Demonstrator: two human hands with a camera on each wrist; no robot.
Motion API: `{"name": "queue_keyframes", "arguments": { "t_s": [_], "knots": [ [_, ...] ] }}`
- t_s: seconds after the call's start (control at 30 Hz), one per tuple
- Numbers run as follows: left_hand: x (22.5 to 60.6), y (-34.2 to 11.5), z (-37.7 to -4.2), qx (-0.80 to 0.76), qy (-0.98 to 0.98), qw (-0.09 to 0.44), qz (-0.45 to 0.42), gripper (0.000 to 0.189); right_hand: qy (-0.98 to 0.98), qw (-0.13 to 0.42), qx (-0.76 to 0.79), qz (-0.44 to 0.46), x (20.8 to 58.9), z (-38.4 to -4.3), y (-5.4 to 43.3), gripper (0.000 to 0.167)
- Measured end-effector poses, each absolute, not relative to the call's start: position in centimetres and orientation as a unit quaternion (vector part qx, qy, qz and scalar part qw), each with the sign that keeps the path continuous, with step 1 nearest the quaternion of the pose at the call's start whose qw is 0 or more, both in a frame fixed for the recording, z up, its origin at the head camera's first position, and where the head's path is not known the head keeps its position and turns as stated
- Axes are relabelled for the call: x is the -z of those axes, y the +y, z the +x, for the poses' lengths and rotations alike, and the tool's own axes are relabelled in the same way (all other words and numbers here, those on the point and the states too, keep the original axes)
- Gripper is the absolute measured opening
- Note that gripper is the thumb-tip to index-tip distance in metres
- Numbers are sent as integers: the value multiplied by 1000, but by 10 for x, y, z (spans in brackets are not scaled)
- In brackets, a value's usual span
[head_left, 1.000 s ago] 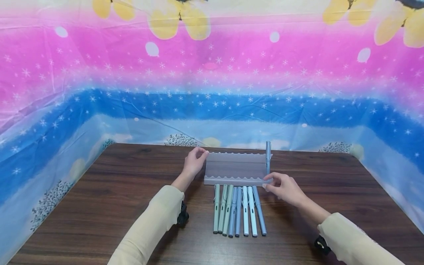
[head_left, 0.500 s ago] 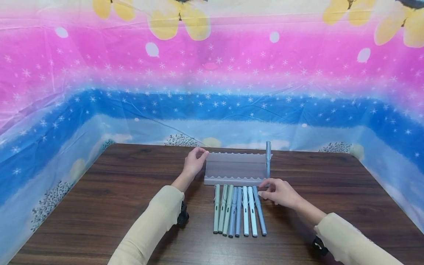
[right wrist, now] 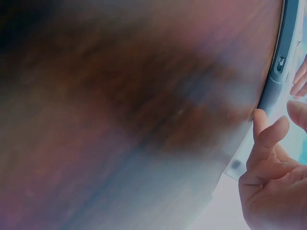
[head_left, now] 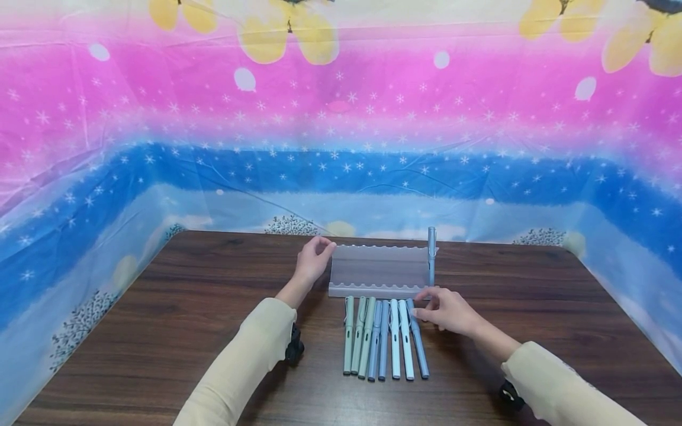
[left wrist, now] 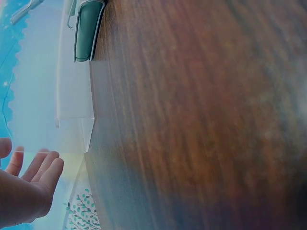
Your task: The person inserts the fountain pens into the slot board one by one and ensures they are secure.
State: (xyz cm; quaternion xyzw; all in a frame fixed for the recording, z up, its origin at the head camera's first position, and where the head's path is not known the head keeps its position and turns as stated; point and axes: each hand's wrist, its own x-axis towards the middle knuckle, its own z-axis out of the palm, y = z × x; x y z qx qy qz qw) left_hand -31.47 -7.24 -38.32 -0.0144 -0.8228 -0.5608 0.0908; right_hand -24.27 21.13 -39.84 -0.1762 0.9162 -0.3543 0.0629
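Note:
A clear plastic pen rack [head_left: 379,266] with scalloped edges stands toward the back of the table. My left hand [head_left: 313,258] pinches its upper left edge between thumb and fingers. One blue-grey capped pen [head_left: 431,248] leans upright in the rightmost notch. In front of the rack several pens lie side by side: green pens [head_left: 357,337] on the left, blue pens [head_left: 377,343] in the middle, pale blue pens [head_left: 401,343] farther right. My right hand [head_left: 450,310] is at the cap end of the rightmost, darker blue pen [head_left: 419,346], thumb and fingers spread apart around it.
The dark wood-grain table [head_left: 213,307] extends to both sides. A patterned pink and blue cloth [head_left: 341,165] hangs behind and around it. A small black wrist camera [head_left: 294,346] sits below the left sleeve.
My right hand has moved from the rack's lower right corner down and left to the rightmost lying pen. The left hand, the rack and the pens have stayed put.

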Motion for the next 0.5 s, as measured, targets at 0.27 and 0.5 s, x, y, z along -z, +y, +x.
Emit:
{"name": "queue_keyframes", "arguments": {
  "t_s": [0.27, 0.5],
  "knots": [
    [384, -73, -315, 559, -825, 86, -13, 21, 918, 70, 345, -183, 400, -242, 207, 44],
    [384, -73, -316, 559, -825, 87, -11, 21, 923, 72, 324, -193, 401, -243, 207, 46]
  ]
}}
